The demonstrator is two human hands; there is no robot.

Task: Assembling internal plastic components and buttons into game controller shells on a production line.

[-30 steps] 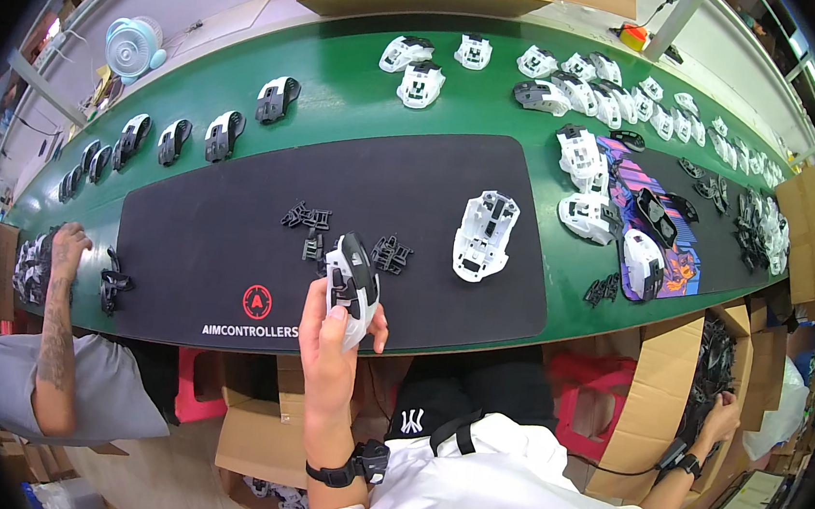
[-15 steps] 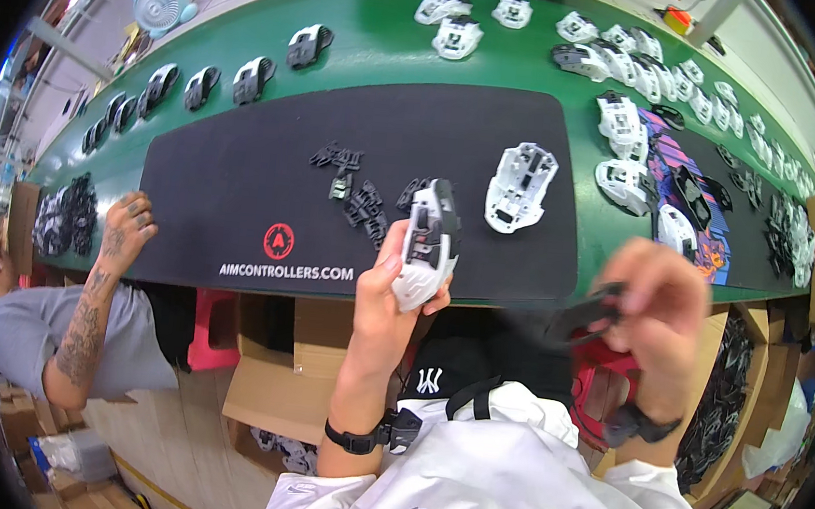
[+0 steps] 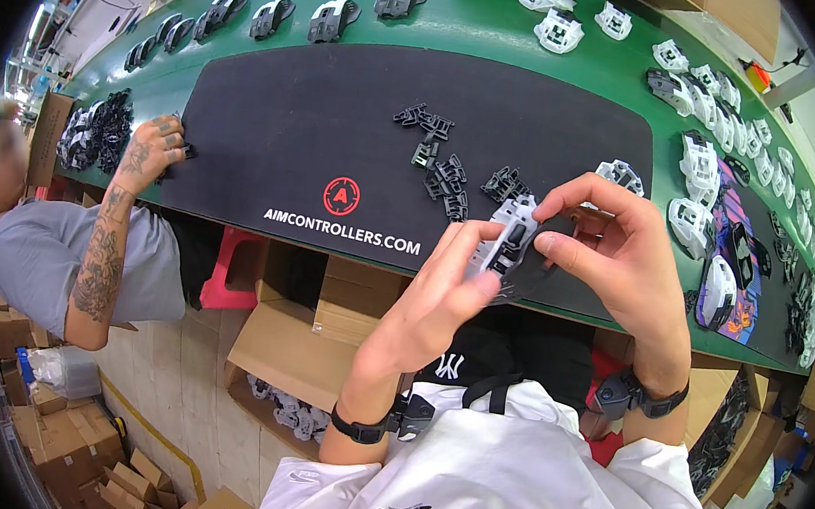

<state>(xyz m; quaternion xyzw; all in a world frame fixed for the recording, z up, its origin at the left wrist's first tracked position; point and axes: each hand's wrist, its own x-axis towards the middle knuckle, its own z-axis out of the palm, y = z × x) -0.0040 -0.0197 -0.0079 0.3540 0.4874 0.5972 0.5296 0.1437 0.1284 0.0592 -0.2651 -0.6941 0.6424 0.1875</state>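
Note:
In my left hand (image 3: 438, 291) is a white plastic shell (image 3: 487, 254) with black parts inside, held tilted over the front edge of the dark mat (image 3: 313, 120). My right hand (image 3: 612, 248) is closed, thumb and forefinger pinching at the shell's right edge. Something dark and blurred shows beneath these fingers; its kind is unclear. Another white shell (image 3: 622, 176) lies on the mat, partly hidden behind my right hand. Small black plastic pieces (image 3: 446, 186) lie in a loose group beyond my left hand.
Rows of black-and-white shells (image 3: 333, 19) line the green table's (image 3: 485, 29) far side, with more white shells (image 3: 698, 168) at the right. At the left, another person's tattooed hand (image 3: 153, 150) rests at the mat's edge. An open cardboard box (image 3: 288, 351) stands below the table.
My right hand has come left and up to the shell, from near the table's front edge, where it held a black part. The view has shifted; the other person's hand now touches the mat.

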